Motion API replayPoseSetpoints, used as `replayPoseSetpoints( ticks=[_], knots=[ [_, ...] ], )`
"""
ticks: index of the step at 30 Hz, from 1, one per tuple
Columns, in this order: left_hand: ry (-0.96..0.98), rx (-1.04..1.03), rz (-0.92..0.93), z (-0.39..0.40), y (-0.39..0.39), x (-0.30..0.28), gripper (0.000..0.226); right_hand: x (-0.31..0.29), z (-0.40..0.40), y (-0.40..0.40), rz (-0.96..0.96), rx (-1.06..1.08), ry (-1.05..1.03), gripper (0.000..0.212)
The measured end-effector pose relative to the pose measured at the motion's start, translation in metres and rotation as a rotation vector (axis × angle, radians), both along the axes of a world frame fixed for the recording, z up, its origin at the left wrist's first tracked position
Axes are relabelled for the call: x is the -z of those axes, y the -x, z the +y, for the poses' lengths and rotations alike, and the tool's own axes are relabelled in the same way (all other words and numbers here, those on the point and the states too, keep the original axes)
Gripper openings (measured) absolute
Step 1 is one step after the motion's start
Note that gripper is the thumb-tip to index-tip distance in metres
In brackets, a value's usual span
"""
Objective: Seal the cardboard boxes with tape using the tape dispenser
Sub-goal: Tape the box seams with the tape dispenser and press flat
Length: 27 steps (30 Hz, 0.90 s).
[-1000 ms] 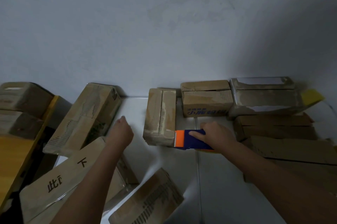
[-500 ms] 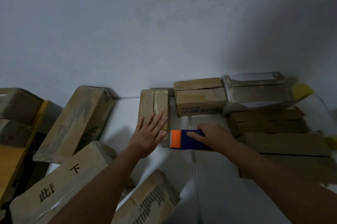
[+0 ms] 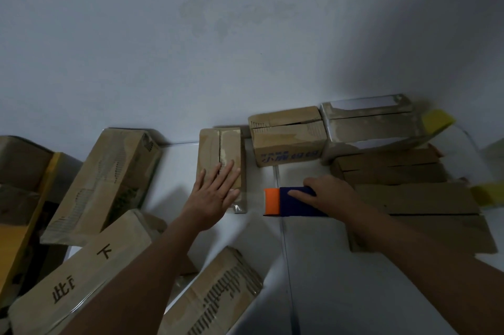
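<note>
Nearest, a printed carton (image 3: 81, 274) and a striped carton (image 3: 215, 293) lying slanted on the white floor (image 3: 327, 266), apparently waiting their turn; further out, left hand (image 3: 215, 193) flat, fingers straight and spread, pressing the near end of the small box (image 3: 221, 160), probably to pin the flaps and steady it; just beside, apart from that box, right hand (image 3: 327, 193) curled round the blue and orange tape dispenser (image 3: 289, 201), orange end turned toward the box, likely ready for a taping pass; centre seam looking only partly taped; beyond, stacked boxes (image 3: 381, 149) against the pale wall (image 3: 191, 48), parked aside.
</note>
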<state>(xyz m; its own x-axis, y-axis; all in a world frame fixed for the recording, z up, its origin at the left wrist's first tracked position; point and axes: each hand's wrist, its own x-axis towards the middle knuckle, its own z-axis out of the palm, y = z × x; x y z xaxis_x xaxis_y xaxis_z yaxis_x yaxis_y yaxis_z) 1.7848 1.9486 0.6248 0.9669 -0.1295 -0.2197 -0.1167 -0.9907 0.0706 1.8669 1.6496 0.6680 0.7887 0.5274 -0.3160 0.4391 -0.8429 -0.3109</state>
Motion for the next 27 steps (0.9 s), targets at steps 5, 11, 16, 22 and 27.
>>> replayPoseSetpoints(
  ticks=[5,11,16,22,27],
  knots=[
    [0.084,-0.097,-0.009,-0.012,0.005,-0.004,0.064,0.005,0.004,0.004,0.029,0.075,0.002,0.056],
    [0.173,-0.005,-0.23,-0.031,-0.001,-0.012,0.035,0.001,0.021,-0.001,0.079,0.087,0.014,0.037],
    [0.376,-0.144,-0.222,-0.034,-0.002,0.003,0.013,-0.003,0.036,0.005,-0.015,0.079,0.048,0.034],
    [0.331,-0.116,-0.233,-0.034,-0.002,0.003,0.023,0.007,0.056,0.023,-0.079,0.11,0.069,0.037],
    [0.321,-0.12,-0.23,-0.035,-0.003,0.006,0.02,0.013,0.057,0.027,-0.104,0.146,0.041,0.039]
  ],
)
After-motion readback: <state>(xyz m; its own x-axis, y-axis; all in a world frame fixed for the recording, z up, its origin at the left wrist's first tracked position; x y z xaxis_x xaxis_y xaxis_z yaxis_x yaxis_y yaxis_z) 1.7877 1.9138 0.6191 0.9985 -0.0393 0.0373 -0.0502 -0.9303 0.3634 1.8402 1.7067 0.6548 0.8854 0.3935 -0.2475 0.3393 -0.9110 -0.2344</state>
